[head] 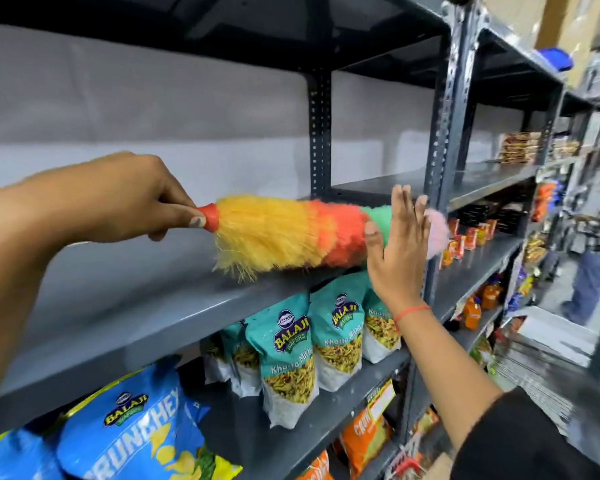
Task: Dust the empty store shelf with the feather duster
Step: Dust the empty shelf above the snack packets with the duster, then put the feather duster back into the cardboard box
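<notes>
A feather duster (284,233) with yellow, orange, green and pink fluff lies sideways across the empty grey shelf (125,306), its fluff brushing the shelf's front part. My left hand (125,199) is shut on the duster's red handle at the left. My right hand (395,251) is held up flat with fingers spread, its palm against the green and pink end of the fluff, in front of the shelf's upright post.
Teal snack bags (291,351) and blue chip bags (136,431) fill the shelf below. A slotted metal upright (444,140) splits the rack. More packets and orange bottles (478,306) sit on shelves to the right. Another person (593,265) stands in the aisle at far right.
</notes>
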`<action>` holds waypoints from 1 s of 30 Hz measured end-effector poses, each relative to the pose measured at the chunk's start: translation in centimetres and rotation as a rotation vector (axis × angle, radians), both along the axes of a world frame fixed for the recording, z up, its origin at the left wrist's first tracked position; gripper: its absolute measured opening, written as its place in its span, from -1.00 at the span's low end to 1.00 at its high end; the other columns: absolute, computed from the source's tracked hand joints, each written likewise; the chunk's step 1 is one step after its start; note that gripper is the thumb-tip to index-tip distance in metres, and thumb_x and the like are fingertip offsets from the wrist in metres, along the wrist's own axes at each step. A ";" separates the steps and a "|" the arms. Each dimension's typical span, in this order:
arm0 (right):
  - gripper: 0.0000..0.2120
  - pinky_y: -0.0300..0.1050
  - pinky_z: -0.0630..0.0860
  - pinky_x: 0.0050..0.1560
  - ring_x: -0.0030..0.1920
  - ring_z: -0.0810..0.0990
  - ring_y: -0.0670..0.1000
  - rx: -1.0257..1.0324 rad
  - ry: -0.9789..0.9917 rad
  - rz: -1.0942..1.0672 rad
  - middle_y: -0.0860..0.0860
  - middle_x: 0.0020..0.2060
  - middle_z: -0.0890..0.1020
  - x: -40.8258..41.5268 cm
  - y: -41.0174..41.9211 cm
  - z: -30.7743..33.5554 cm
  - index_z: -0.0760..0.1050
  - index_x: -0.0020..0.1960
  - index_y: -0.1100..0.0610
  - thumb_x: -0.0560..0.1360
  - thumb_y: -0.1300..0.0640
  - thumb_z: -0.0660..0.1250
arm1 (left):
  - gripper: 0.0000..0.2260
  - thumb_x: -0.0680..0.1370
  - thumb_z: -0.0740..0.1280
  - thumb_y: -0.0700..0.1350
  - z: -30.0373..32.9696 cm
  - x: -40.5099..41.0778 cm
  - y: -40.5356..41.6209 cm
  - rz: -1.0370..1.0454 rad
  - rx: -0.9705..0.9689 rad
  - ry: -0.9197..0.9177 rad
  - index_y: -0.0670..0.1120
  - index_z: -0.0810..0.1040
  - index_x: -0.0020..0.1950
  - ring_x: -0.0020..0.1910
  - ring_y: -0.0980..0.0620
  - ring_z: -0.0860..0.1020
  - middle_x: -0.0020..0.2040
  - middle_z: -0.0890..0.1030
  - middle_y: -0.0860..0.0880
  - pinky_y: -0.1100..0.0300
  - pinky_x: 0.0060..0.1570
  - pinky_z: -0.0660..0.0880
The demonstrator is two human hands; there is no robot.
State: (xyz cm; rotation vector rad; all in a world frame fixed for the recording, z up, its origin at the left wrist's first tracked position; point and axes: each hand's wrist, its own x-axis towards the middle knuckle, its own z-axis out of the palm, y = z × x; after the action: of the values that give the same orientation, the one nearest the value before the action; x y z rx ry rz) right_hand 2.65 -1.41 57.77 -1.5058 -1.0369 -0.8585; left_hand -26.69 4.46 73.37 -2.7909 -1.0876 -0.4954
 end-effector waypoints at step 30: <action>-0.48 0.08 0.11 0.29 0.19 0.49 0.20 -0.941 0.284 -0.135 0.16 0.11 0.61 4.9 -12.6 -43.3 0.41 0.23 0.14 0.63 -0.16 -0.17 | -0.68 0.60 0.12 -0.24 -47.8 25.9 -6.6 -0.185 -0.341 0.871 -0.12 0.47 0.33 0.28 -0.12 0.53 0.30 0.55 -0.12 0.09 0.22 0.46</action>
State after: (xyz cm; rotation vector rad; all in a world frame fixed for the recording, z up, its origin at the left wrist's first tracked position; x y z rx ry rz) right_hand 7.52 -14.05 14.51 -2.4153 -1.1940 -0.1901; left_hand -0.77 -2.13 25.56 -2.8473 -0.7419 0.9053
